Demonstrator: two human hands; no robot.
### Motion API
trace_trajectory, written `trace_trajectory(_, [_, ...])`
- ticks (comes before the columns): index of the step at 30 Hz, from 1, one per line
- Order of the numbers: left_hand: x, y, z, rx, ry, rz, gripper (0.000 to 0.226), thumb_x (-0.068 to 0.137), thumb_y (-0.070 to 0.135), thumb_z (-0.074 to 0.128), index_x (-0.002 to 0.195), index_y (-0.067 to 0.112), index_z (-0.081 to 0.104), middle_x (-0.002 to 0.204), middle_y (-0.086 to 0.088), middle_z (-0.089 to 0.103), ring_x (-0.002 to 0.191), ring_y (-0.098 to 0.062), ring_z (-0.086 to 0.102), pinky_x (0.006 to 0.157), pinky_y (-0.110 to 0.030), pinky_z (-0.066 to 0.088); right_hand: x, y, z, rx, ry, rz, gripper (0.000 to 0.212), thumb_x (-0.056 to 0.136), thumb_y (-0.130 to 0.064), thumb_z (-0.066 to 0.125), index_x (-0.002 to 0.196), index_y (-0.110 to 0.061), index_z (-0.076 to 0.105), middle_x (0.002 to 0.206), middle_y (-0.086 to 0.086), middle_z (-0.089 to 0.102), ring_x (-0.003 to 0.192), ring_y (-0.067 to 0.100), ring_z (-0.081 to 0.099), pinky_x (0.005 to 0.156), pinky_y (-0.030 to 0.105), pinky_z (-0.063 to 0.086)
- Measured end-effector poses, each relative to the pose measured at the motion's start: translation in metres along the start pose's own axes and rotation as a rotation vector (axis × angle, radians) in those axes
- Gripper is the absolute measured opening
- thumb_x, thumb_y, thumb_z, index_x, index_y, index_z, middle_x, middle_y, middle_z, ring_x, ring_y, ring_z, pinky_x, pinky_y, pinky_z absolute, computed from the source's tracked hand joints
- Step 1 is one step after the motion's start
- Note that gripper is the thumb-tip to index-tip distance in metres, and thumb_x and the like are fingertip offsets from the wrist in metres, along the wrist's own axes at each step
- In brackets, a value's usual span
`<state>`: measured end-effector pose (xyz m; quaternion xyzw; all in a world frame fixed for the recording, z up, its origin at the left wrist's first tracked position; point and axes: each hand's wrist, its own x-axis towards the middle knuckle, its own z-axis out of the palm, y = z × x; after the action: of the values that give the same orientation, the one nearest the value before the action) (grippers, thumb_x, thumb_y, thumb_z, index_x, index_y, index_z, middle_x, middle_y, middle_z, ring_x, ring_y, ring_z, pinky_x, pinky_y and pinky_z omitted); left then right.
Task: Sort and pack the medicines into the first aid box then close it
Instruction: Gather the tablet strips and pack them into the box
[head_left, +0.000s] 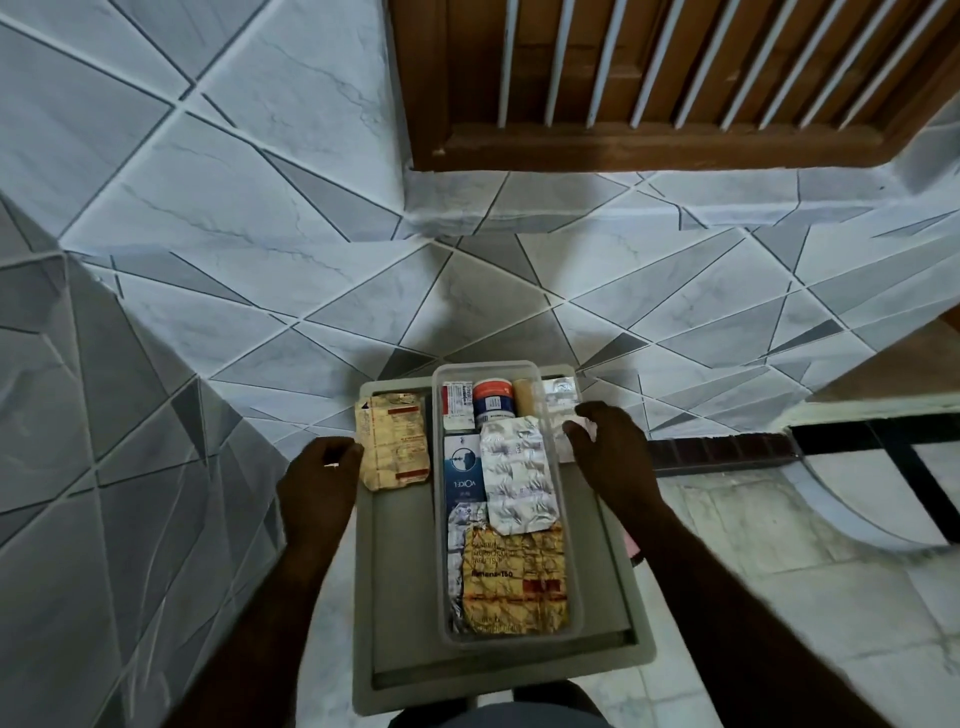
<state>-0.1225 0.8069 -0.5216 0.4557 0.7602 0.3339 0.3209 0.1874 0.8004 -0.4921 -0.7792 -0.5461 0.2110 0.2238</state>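
Before you, the wall (218, 171) carries pale grey tiles cut by dark diagonal lines. At upper right you see a brown wooden window frame (649, 148) with white bars (602, 62), set above a tiled ledge (571, 200). The floor (779, 571) at lower right is pale marbled tile.

Dim, bluish indoor light — soft shadows, wide-angle bending at edges, slight blur throughout.

The right hand (608, 457) covers most of the silver strip (561, 395) right of the clear box (566, 519). Lower blister packs inside it lie overlapped, their print unreadable. Both forearms leave the bottom edge.
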Motion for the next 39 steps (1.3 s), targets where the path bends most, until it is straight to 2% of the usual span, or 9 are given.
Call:
trace_trajectory(4, [0.027, -0.012, 0.015, 0.171, -0.085, -0.112, 0.042, 0.087, 0.049, 0.058, 0.107, 0.014, 0.069, 0.100, -0.007, 0.073, 0.088, -0.024, 0.069, 0.089, -0.047, 0.053, 0.019, 0.012, 0.009, -0.076, -0.084, 0.137, 0.042, 0.091, -0.031, 0.058, 0.123, -0.003, 0.055, 0.118, 0.021, 0.059, 0.111, 0.036, 0.054, 0.095, 0.041, 0.042])
trace_trajectory(7, [0.027, -0.001, 0.021, 0.148, -0.106, -0.112, 0.033, 0.090, 0.042, 0.059, 0.100, 0.013, 0.072, 0.094, -0.007, 0.074, 0.082, -0.023, 0.068, 0.086, -0.043, 0.054, 0.025, 0.014, 0.014, -0.081, -0.103, 0.189, 0.043, 0.090, -0.032, 0.059, 0.119, 0.000, 0.054, 0.115, 0.023, 0.059, 0.110, 0.038, 0.054, 0.091, 0.041, 0.042])
trace_trajectory(12, [0.027, -0.003, 0.023, 0.126, -0.090, -0.125, 0.028, 0.088, 0.030, 0.065, 0.106, 0.009, 0.071, 0.100, -0.008, 0.074, 0.086, -0.021, 0.068, 0.085, -0.038, 0.053, 0.033, 0.021, 0.022, -0.086, -0.102, 0.198, 0.035, 0.086, -0.032, 0.063, 0.102, 0.000, 0.059, 0.102, 0.022, 0.065, 0.099, 0.037, 0.059, 0.081, 0.039, 0.045])
trace_trajectory(20, [0.029, -0.005, 0.021, -0.055, -0.113, -0.190, 0.021, 0.087, 0.020, 0.067, 0.106, 0.010, 0.070, 0.099, -0.009, 0.073, 0.085, -0.023, 0.070, 0.082, -0.043, 0.058, 0.036, 0.021, 0.021, -0.096, -0.061, 0.185, 0.031, 0.080, -0.028, 0.069, 0.096, -0.002, 0.065, 0.099, 0.019, 0.068, 0.098, 0.036, 0.060, 0.080, 0.038, 0.047])
trace_trajectory(26, [0.035, -0.005, 0.015, -0.301, -0.137, -0.340, 0.020, 0.089, 0.007, 0.062, 0.108, 0.004, 0.067, 0.099, -0.017, 0.072, 0.087, -0.031, 0.071, 0.081, -0.048, 0.059, 0.037, 0.010, 0.020, 0.037, -0.026, 0.288, 0.038, 0.073, -0.024, 0.076, 0.105, -0.008, 0.065, 0.104, 0.014, 0.069, 0.100, 0.032, 0.063, 0.080, 0.033, 0.046])
trace_trajectory(29, [0.034, -0.002, 0.002, -0.358, -0.089, -0.337, 0.020, 0.090, 0.006, 0.060, 0.108, 0.003, 0.067, 0.096, -0.017, 0.072, 0.084, -0.030, 0.071, 0.072, -0.040, 0.060, 0.042, 0.011, 0.019, 0.171, -0.021, 0.387, 0.047, 0.068, -0.022, 0.081, 0.109, -0.011, 0.064, 0.109, 0.014, 0.069, 0.101, 0.032, 0.064, 0.087, 0.039, 0.052])
trace_trajectory(32, [0.037, 0.000, -0.013, -0.416, -0.064, -0.298, 0.020, 0.091, 0.007, 0.058, 0.109, 0.005, 0.067, 0.096, -0.015, 0.072, 0.082, -0.028, 0.071, 0.062, -0.031, 0.057, 0.046, 0.010, 0.012, 0.285, -0.053, 0.430, 0.034, 0.065, -0.022, 0.084, 0.096, -0.013, 0.072, 0.094, 0.009, 0.075, 0.084, 0.026, 0.070, 0.081, 0.042, 0.057])
trace_trajectory(36, [0.038, 0.010, -0.029, -0.480, -0.083, -0.246, 0.017, 0.091, 0.010, 0.059, 0.105, 0.013, 0.069, 0.102, -0.015, 0.073, 0.092, -0.030, 0.071, 0.074, -0.036, 0.056, 0.050, 0.014, -0.001, 0.410, -0.009, 0.427, 0.024, 0.059, -0.025, 0.083, 0.079, -0.016, 0.075, 0.078, 0.006, 0.076, 0.076, 0.029, 0.073, 0.077, 0.048, 0.059])
trace_trajectory(39, [0.024, 0.034, -0.026, -0.515, -0.125, -0.194, 0.017, 0.091, 0.010, 0.060, 0.103, 0.014, 0.070, 0.099, -0.013, 0.074, 0.087, -0.027, 0.071, 0.071, -0.035, 0.055, 0.049, 0.013, -0.019, 0.536, 0.047, 0.432, 0.014, 0.062, -0.021, 0.082, 0.075, -0.018, 0.075, 0.073, 0.007, 0.076, 0.073, 0.028, 0.073, 0.073, 0.052, 0.059])
